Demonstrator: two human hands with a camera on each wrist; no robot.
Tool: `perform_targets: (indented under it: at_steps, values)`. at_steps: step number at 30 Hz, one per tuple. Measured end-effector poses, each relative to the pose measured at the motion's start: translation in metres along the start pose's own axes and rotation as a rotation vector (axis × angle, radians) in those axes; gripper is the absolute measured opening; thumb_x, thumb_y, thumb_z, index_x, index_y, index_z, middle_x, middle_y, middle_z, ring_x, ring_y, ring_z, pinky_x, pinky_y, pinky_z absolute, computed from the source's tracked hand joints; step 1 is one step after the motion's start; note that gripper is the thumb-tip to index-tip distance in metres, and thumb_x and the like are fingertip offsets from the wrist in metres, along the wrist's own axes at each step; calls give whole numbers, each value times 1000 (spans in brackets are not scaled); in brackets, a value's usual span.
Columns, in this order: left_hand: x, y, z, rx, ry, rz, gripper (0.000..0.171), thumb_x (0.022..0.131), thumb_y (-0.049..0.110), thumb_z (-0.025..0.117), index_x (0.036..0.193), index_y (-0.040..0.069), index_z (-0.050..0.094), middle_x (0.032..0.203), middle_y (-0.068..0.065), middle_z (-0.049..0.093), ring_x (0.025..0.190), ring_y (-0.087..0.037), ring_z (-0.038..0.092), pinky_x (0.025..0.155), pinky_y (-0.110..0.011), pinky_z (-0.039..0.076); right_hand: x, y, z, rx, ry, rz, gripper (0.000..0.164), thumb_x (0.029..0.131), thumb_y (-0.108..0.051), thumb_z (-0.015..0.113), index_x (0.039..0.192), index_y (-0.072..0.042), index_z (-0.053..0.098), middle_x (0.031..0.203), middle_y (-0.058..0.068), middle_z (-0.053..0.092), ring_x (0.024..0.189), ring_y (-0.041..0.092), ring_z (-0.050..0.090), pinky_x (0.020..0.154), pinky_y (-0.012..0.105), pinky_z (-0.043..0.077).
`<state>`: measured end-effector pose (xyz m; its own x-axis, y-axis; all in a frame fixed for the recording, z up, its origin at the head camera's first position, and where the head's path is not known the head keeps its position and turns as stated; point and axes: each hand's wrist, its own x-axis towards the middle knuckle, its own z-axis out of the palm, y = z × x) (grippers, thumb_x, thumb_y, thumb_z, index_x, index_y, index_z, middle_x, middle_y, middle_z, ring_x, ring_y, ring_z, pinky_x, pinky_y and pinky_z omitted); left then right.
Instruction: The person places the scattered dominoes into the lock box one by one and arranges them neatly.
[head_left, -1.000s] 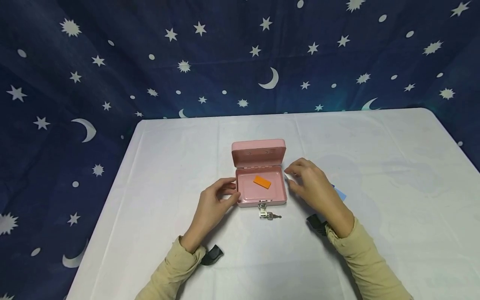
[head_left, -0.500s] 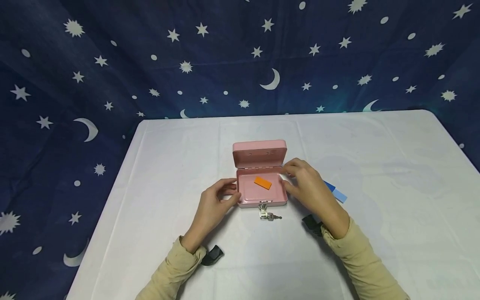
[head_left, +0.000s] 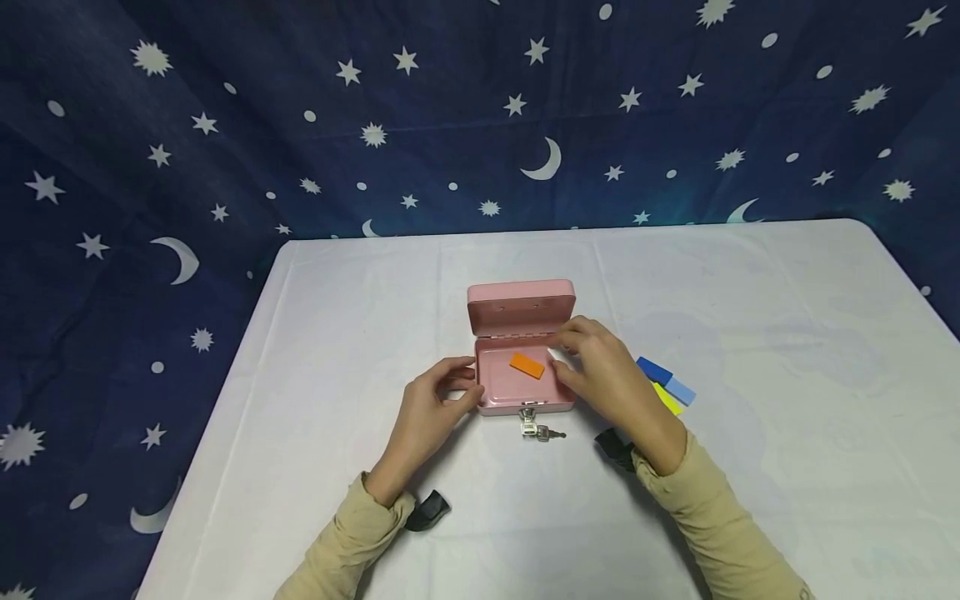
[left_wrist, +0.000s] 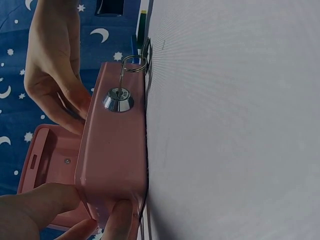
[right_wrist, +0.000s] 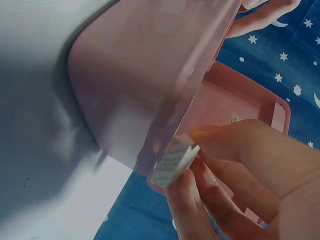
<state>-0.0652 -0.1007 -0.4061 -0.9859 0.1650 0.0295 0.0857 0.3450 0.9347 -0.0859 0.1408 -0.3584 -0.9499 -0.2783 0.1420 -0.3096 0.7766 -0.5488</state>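
A pink metal cash box [head_left: 489, 392] stands on the table with its lid [head_left: 521, 312] raised. My left hand [head_left: 423, 412] holds its left side, thumb at the front rim and fingers along the outer wall. Inside lies an orange rectangular tile [head_left: 527, 366]. My right hand [head_left: 611, 379] reaches over the right part of the box. Between thumb and fingers it pinches a small white rectangular piece [right_wrist: 175, 159] with faint grey print, close to the right rim. A key [head_left: 551, 433] sits in the front lock [left_wrist: 119, 100], with a ring hanging from it.
Right of the box, partly behind the right wrist, lie a dark blue tile [head_left: 655, 369], a light blue tile [head_left: 681, 392] and a yellow tile [head_left: 668, 400]. A white cloth covers the table [head_left: 360, 317]. Behind hangs a navy star-patterned curtain [head_left: 420, 92].
My right hand has moved left, from beside the box to over its right part, carrying the white piece. The blue and yellow tiles have come into sight behind it. My left hand stays put.
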Motion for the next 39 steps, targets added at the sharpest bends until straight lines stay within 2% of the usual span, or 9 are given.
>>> perform_targets:
  at_steps: [23,39]
  values:
    - [0,0,-2,-12,-2,-6,39,87,5,74,125,5,65,113,-11,72,93,-19,71,70,-20,57,9,-6,9,-1,-38,-39,22,84,-1,71,106,4,72,107,12,63,99,29,58,93,44,52]
    - [0,3,1,4,7,-1,39,87,4,74,124,3,65,112,-11,73,92,-19,72,71,-20,57,17,-6,21,-20,-58,-39,23,82,3,70,104,5,73,106,14,63,94,28,59,90,44,53]
